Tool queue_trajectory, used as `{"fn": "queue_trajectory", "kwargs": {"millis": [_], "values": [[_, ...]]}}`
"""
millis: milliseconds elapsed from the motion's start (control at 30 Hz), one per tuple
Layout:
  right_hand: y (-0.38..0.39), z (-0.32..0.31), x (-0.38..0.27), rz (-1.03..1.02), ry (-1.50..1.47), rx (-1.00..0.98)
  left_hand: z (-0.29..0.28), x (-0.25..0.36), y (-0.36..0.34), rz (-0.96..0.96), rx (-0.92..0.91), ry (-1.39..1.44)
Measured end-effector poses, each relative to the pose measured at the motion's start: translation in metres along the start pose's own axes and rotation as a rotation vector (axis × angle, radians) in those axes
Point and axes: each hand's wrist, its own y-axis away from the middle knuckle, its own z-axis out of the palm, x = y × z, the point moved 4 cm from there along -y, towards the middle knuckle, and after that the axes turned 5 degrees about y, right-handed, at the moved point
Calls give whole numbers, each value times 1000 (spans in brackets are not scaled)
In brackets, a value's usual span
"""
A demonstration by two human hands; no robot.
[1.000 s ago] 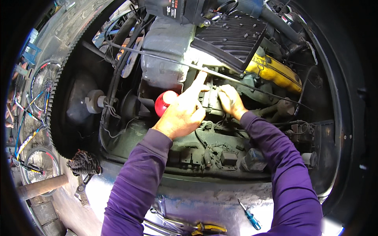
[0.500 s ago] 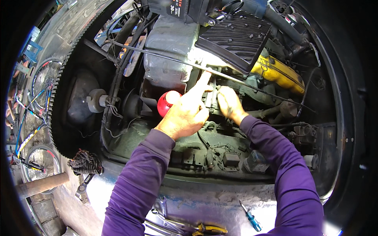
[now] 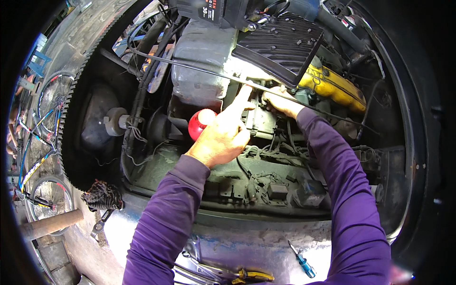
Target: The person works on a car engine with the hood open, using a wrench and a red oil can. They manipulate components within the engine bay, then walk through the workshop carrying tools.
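Observation:
My left hand [image 3: 219, 135] reaches into an engine bay, index finger stretched to a thin metal rod [image 3: 204, 70] that crosses the bay. Its other visible fingers are spread over engine parts, gripping nothing that I can see. Just left of it is a round red object [image 3: 195, 127] with a pale top. My right hand [image 3: 281, 100] is closed under the rod, at the far edge of a light grey metal block [image 3: 262, 122]. Its fingertips are partly hidden, and what they hold cannot be made out. Both arms wear purple sleeves.
A black ribbed cover [image 3: 280, 45] and a battery [image 3: 202, 12] lie beyond my hands. A yellow engine part [image 3: 332, 88] is to the right. On the front ledge lie a blue-handled screwdriver [image 3: 304, 266], yellow-handled pliers [image 3: 254, 275], and a dark rag [image 3: 102, 194]. Bicycles [image 3: 50, 194] stand left.
My right hand has moved farther away and slightly right, uncovering more of the grey metal block. My left hand has stayed nearly in place, with its index finger still at the rod.

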Motion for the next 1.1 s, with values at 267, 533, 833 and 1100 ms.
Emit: {"fn": "queue_trajectory", "kwargs": {"millis": [267,533,833,1100], "values": [[52,69,10,-604,905,430,-5,0,-7,30,29,6],[70,44,16,-482,751,525,1,-1,0,-12,-159,-17],[-4,-4,26,181,-423,30,-1,0,-6,15,-47,22],[43,61,-2,-462,1224,199,-3,-2,-6,-154,90,294]]}}
